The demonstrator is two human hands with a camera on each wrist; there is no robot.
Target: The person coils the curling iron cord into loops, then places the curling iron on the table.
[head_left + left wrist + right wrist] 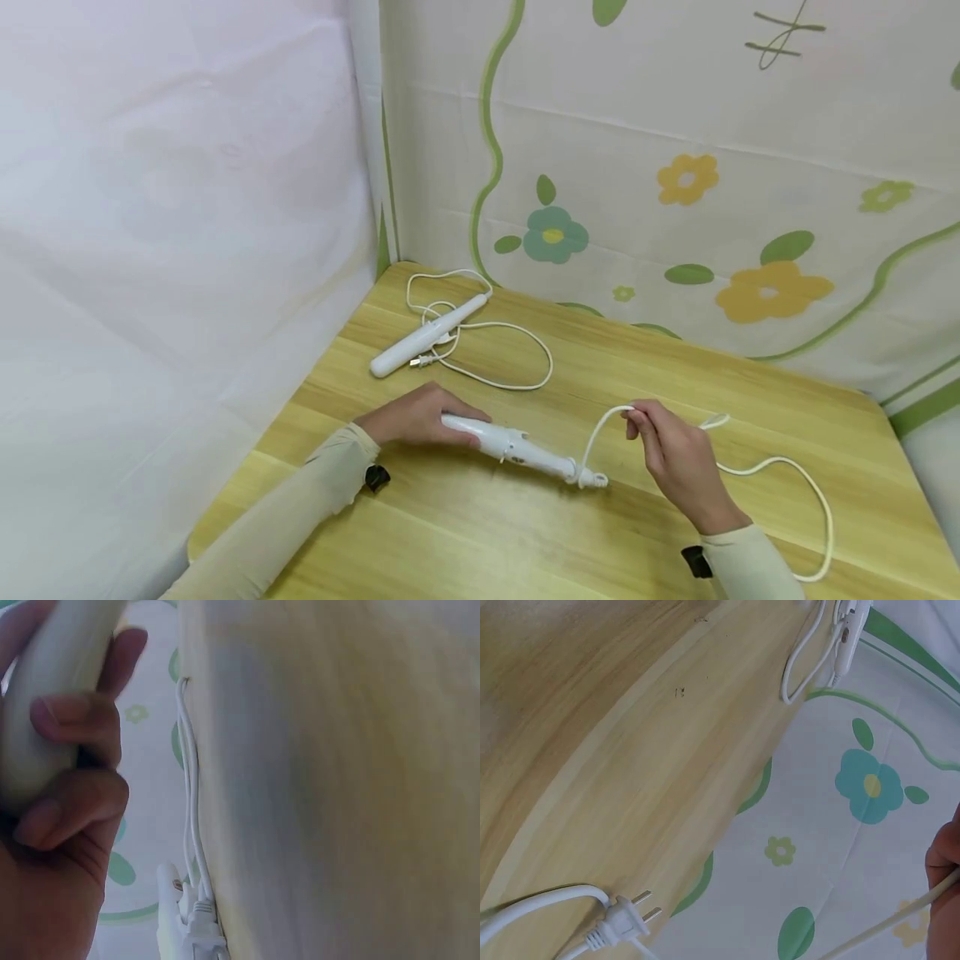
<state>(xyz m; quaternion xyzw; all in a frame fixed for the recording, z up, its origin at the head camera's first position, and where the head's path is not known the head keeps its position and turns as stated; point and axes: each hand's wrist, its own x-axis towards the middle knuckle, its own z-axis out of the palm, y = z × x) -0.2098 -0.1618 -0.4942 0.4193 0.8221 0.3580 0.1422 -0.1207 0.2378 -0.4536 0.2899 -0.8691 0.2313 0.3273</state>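
Observation:
My left hand (431,417) grips the thick, smooth end of a white wand-shaped corded appliance (487,435), its fingers curled round the body (56,697) in the left wrist view. Held over the table, the appliance points its narrow cord end to the right. A turn of white cord (600,429) circles that narrow end. From there the cord rises to my right hand (678,462), which pinches it between thumb and fingers. Past this hand the cord runs on in a loose loop at the right. A two-pin plug (622,921) shows in the right wrist view.
A second white wand-shaped appliance (427,335) lies at the table's back left, with its cord (543,342) in loose loops and its plug (422,361) beside it. Behind the wooden table (450,533) hangs a flowered cloth (615,125); a plain white cloth (172,208) borders the left.

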